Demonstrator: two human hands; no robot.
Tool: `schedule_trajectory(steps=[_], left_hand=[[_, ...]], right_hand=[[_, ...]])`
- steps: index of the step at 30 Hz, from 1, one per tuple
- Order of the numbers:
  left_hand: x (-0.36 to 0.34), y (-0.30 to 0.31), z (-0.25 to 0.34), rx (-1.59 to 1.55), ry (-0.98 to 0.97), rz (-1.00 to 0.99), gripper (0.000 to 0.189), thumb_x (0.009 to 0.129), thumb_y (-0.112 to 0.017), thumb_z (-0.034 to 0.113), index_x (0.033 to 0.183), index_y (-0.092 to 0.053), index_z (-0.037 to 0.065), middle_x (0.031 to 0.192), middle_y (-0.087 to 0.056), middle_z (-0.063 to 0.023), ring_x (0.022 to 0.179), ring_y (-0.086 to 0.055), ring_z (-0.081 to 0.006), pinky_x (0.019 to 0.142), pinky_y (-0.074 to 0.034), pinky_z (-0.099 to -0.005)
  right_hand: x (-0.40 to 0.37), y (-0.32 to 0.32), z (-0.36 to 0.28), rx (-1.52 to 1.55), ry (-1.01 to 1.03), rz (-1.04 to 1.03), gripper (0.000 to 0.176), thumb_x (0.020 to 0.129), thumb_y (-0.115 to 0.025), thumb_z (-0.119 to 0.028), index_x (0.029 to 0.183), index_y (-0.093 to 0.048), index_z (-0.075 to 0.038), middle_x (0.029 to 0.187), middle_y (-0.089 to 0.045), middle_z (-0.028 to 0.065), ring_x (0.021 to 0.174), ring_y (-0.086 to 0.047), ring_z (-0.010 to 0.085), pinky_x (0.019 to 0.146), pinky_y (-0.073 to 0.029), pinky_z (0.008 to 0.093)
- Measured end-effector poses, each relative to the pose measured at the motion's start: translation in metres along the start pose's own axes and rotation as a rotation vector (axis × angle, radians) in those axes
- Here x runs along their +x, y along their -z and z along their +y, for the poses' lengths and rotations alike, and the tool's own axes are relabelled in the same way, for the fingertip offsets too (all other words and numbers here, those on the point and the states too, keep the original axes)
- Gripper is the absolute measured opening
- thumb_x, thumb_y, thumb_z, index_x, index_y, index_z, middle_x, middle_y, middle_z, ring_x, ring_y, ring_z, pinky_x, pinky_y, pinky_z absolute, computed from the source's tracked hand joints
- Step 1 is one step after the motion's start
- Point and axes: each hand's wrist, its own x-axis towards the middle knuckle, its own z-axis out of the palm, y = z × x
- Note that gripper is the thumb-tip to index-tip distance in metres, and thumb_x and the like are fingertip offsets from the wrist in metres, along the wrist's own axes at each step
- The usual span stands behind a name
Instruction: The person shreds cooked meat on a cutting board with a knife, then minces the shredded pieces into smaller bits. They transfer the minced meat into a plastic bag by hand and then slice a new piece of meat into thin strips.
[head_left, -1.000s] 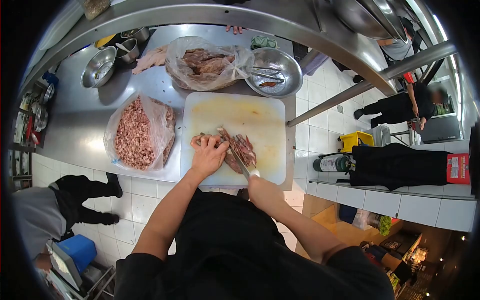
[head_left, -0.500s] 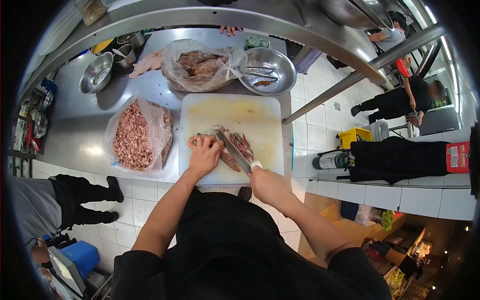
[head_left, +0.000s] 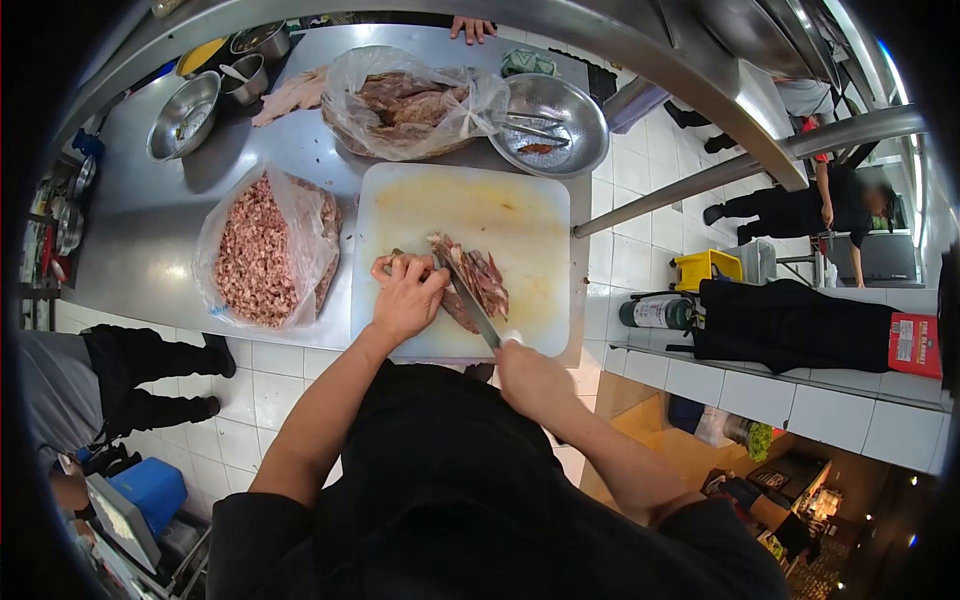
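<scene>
My right hand (head_left: 532, 378) is wrapped round the handle of a long knife (head_left: 474, 312), whose blade points up and left across the cutting board (head_left: 400, 210). The blade lies between a piece of meat and a small heap of cut strips (head_left: 482, 285). With curled fingers, my left hand (head_left: 408, 292) presses on the meat (head_left: 458, 312) to the left of the blade. Left of the board stands an open plastic bag of diced meat (head_left: 258, 255). Beyond the board lies another plastic bag with large pieces of meat (head_left: 410, 103).
A metal bowl (head_left: 582, 128) with tongs sits behind the board's right corner. Another bowl (head_left: 170, 135) stands at the far left. A steel rail (head_left: 720, 180) crosses on the right. Another person's hand (head_left: 472, 28) rests on the far table edge. People stand left and right.
The camera view has shifted slightly. The strips right of the blade lie a little more spread out. Both hands keep nearly the same hold; a person at the right has lowered an arm.
</scene>
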Motion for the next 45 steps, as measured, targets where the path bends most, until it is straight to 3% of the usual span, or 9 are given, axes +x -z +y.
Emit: schedule_trajectory(steps=[4, 9, 14, 16, 23, 29, 37, 41, 45], left_hand=[[-0.005, -0.004, -0.005, -0.017, 0.028, 0.001, 0.02, 0.096, -0.072, 0.025, 0.115, -0.069, 0.027, 0.123, -0.058, -0.0016, 0.121, -0.052, -0.0337, 0.103, -0.031, -0.0678], [-0.003, -0.006, 0.003, 0.001, 0.064, -0.014, 0.02, 0.097, -0.071, 0.025, 0.117, -0.069, 0.027, 0.123, -0.058, -0.0028, 0.121, -0.052, -0.0353, 0.101, -0.031, -0.0689], [-0.008, -0.002, 0.009, -0.007, 0.011, 0.003, 0.019, 0.099, -0.07, 0.025, 0.118, -0.068, 0.026, 0.123, -0.058, -0.0033, 0.123, -0.052, -0.0338, 0.106, -0.029, -0.0694], [-0.003, 0.001, 0.01, -0.028, 0.028, 0.021, 0.02, 0.098, -0.072, 0.022, 0.118, -0.069, 0.02, 0.121, -0.058, -0.0063, 0.12, -0.052, -0.035, 0.105, -0.029, -0.064], [-0.005, 0.003, 0.009, -0.055, -0.016, 0.073, 0.02, 0.098, -0.071, 0.019, 0.118, -0.068, 0.016, 0.122, -0.057, -0.0068, 0.121, -0.052, -0.0346, 0.108, -0.027, -0.0633], [-0.008, -0.001, 0.003, -0.054, -0.002, 0.052, 0.023, 0.097, -0.072, 0.022, 0.12, -0.067, 0.021, 0.122, -0.057, -0.0039, 0.122, -0.053, -0.0324, 0.107, -0.028, -0.0651], [-0.008, -0.001, 0.003, 0.003, -0.02, 0.019, 0.021, 0.096, -0.071, 0.023, 0.116, -0.067, 0.023, 0.122, -0.057, -0.0043, 0.121, -0.054, -0.0321, 0.105, -0.029, -0.0666], [-0.007, -0.001, 0.005, -0.002, 0.029, 0.024, 0.021, 0.096, -0.072, 0.023, 0.116, -0.067, 0.024, 0.122, -0.058, -0.0038, 0.121, -0.054, -0.0318, 0.104, -0.03, -0.0667], [-0.003, 0.001, -0.002, 0.006, 0.034, 0.026, 0.022, 0.095, -0.072, 0.022, 0.116, -0.068, 0.025, 0.12, -0.059, -0.0021, 0.118, -0.055, -0.03, 0.103, -0.031, -0.0657]], right_hand=[[0.057, -0.034, 0.001, 0.025, -0.01, 0.044, 0.021, 0.105, -0.05, -0.013, 0.113, -0.063, 0.002, 0.103, -0.076, 0.0299, 0.099, -0.077, 0.0486, 0.086, -0.059, 0.0612], [0.04, -0.004, -0.007, -0.001, 0.019, 0.038, 0.023, 0.106, -0.05, -0.015, 0.115, -0.062, 0.002, 0.105, -0.078, 0.0278, 0.101, -0.077, 0.0469, 0.086, -0.06, 0.0586], [0.061, -0.048, 0.0, 0.039, 0.031, 0.124, 0.025, 0.108, -0.051, -0.018, 0.114, -0.061, 0.004, 0.105, -0.078, 0.0286, 0.099, -0.077, 0.0473, 0.085, -0.06, 0.059], [0.076, -0.031, -0.003, 0.091, 0.054, 0.154, 0.028, 0.11, -0.05, -0.021, 0.113, -0.061, 0.004, 0.103, -0.077, 0.029, 0.097, -0.077, 0.048, 0.083, -0.06, 0.0597], [0.026, 0.024, -0.021, 0.025, 0.06, 0.152, 0.033, 0.114, -0.048, -0.026, 0.112, -0.061, 0.004, 0.1, -0.077, 0.028, 0.096, -0.077, 0.0476, 0.082, -0.059, 0.0604], [-0.005, 0.031, -0.014, -0.021, 0.024, -0.001, 0.03, 0.113, -0.049, -0.024, 0.112, -0.062, 0.003, 0.102, -0.078, 0.026, 0.098, -0.077, 0.0473, 0.085, -0.059, 0.0594], [0.038, -0.002, -0.012, -0.001, 0.099, 0.108, 0.018, 0.103, -0.05, -0.007, 0.112, -0.063, 0.002, 0.099, -0.077, 0.0286, 0.092, -0.077, 0.0474, 0.081, -0.06, 0.0598], [0.003, 0.003, -0.003, -0.05, 0.008, -0.024, 0.02, 0.105, -0.049, -0.009, 0.112, -0.064, 0.002, 0.099, -0.077, 0.0284, 0.091, -0.077, 0.0477, 0.079, -0.06, 0.0601], [0.036, -0.026, -0.004, -0.01, 0.049, 0.079, 0.021, 0.105, -0.049, -0.01, 0.111, -0.064, 0.002, 0.1, -0.077, 0.0282, 0.093, -0.077, 0.0478, 0.081, -0.06, 0.0606]])
